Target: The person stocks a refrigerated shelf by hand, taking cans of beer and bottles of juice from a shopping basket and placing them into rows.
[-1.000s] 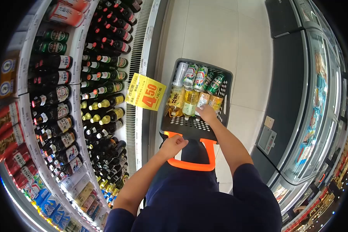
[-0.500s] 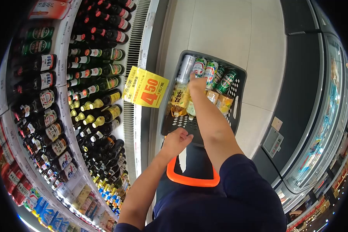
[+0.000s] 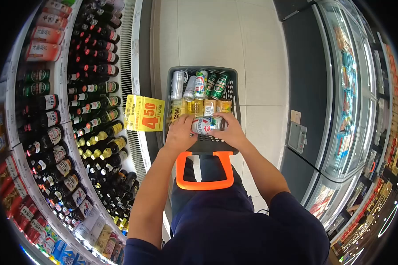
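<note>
Can (image 3: 202, 125) over basket (image 3: 208, 146); inside, drink cans (image 3: 200, 85), bottles (image 3: 195, 107).

Looks like a drink can (image 3: 202, 125), cylindrical, printed in white and silver-grey with red marks across the label; shows lettering too small to read surely. Lies sideways, long axis running roughly from nine o'clock to three o'clock, label side facing up. Rests gripped between the left hand (image 3: 181, 132) at its nine o'clock end and the right hand (image 3: 229, 129) at its three o'clock end, partly covered by fingers. Stands over the six o'clock part of the shopping basket (image 3: 212, 145).
</note>
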Demonstrator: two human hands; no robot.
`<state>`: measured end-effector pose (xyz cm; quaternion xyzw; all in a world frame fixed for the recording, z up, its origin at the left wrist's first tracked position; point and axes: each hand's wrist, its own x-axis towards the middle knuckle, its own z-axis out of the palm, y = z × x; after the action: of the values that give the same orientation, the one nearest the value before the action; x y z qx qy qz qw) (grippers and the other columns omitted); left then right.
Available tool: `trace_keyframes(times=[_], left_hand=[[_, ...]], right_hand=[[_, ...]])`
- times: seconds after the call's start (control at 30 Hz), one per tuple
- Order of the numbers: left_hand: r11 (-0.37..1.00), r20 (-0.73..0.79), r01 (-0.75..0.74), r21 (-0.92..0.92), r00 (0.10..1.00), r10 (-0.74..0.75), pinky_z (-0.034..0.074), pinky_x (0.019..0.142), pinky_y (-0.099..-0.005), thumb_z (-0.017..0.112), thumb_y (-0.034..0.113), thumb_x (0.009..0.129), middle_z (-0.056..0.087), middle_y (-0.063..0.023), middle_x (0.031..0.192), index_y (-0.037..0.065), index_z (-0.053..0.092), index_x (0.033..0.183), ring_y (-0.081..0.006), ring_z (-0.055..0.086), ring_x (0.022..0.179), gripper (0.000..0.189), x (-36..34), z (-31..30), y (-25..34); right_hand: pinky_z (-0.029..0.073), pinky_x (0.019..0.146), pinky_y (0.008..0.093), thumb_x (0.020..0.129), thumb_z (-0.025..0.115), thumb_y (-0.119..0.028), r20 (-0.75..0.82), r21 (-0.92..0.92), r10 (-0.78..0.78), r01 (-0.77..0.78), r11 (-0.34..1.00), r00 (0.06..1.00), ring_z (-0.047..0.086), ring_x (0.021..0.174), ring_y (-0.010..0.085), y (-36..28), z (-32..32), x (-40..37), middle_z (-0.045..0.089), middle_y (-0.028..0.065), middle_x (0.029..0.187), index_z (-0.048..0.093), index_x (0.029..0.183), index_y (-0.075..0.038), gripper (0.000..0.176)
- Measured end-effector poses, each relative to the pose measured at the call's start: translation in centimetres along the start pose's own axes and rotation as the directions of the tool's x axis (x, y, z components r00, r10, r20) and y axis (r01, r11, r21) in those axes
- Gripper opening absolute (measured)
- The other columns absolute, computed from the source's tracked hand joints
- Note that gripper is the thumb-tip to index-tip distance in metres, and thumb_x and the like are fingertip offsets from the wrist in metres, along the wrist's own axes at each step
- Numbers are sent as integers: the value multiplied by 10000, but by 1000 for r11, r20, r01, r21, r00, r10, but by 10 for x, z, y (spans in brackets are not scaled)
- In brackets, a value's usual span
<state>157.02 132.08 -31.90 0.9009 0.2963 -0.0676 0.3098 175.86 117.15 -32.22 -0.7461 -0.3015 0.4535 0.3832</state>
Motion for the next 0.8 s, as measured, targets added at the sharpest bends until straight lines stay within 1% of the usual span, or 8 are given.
trace_keyframes(times=[0.07, 0.17, 0.23, 0.3, 0.37, 0.5, 0.57, 0.8], left_hand=[[987, 220, 81, -137, 974, -49, 464, 1081, -475, 872, 295, 726, 604, -207, 1323, 29, 511, 1413, -382, 609, 1223, 821, -8, -10, 15], [898, 202, 164, -408, 976, -86, 472, 1072, -472, 868, 300, 739, 613, -214, 1305, 5, 498, 1416, -403, 600, 1223, 827, -31, -21, 40], [883, 189, 184, -431, 976, -112, 489, 1059, -444, 871, 297, 754, 629, -224, 1295, -27, 456, 1436, -395, 619, 1215, 862, -44, -38, 56], [674, 319, 334, -659, 936, -152, 499, 1048, -410, 875, 270, 772, 642, -226, 1291, -43, 413, 1459, -342, 644, 1212, 885, -58, -56, 67], [574, 282, 281, -769, 955, -90, 496, 1045, -379, 864, 218, 807, 644, -186, 1271, -52, 406, 1438, -250, 643, 1184, 825, -77, -71, 70], [463, 203, 229, -856, 973, -107, 514, 1025, -365, 844, 191, 840, 634, -157, 1251, -30, 428, 1392, -209, 632, 1166, 726, -126, -97, 65], [277, 260, 281, -919, 959, -113, 495, 1057, -372, 780, 98, 868, 614, -101, 1266, -4, 424, 1423, -185, 595, 1200, 667, -159, -122, 62], [382, -84, 30, -924, 957, -278, 474, 1084, -383, 800, 143, 853, 612, -135, 1322, -17, 426, 1432, -199, 591, 1231, 708, -292, -164, 16]], right_hand=[[495, 1002, 356, 709, 897, -178, 48, 18, -19, 18, 1000, 999, 609, 1135, 234, -24, -26, -10, 601, 114, 1210, 643, 1315, -78, 665], [515, 1005, 359, 727, 854, -53, 157, 172, -51, 24, 985, 986, 609, 1149, 198, -50, -44, -7, 603, 80, 1214, 613, 1359, -72, 676], [526, 1004, 369, 730, 804, -7, 238, 438, -64, -49, 898, 969, 606, 1160, 194, -70, -47, -2, 607, 83, 1242, 585, 1398, -76, 707], [534, 1007, 376, 751, 753, -6, 250, 524, -134, -17, 852, 959, 606, 1174, 203, -96, -43, -2, 604, 91, 1278, 561, 1434, -82, 714], [528, 1022, 381, 780, 739, -53, 295, 529, -125, -53, 847, 947, 606, 1181, 216, -119, -34, 0, 602, 84, 1291, 555, 1451, -91, 697], [560, 949, 364, 833, 692, -98, 352, 502, -111, -87, 860, 929, 603, 1175, 191, -162, 7, -12, 596, 76, 1313, 563, 1444, -95, 625], [572, 918, 358, 855, 674, -120, 423, 478, -194, -36, 878, 885, 647, 1109, 186, -187, 33, -19, 646, 87, 1233, 576, 1424, -76, 579], [564, 941, 336, 855, 669, -144, 655, 361, -310, 75, 929, 689, 662, 1125, 186, -288, 160, -57, 662, 101, 1256, 549, 1447, -40, 613]])
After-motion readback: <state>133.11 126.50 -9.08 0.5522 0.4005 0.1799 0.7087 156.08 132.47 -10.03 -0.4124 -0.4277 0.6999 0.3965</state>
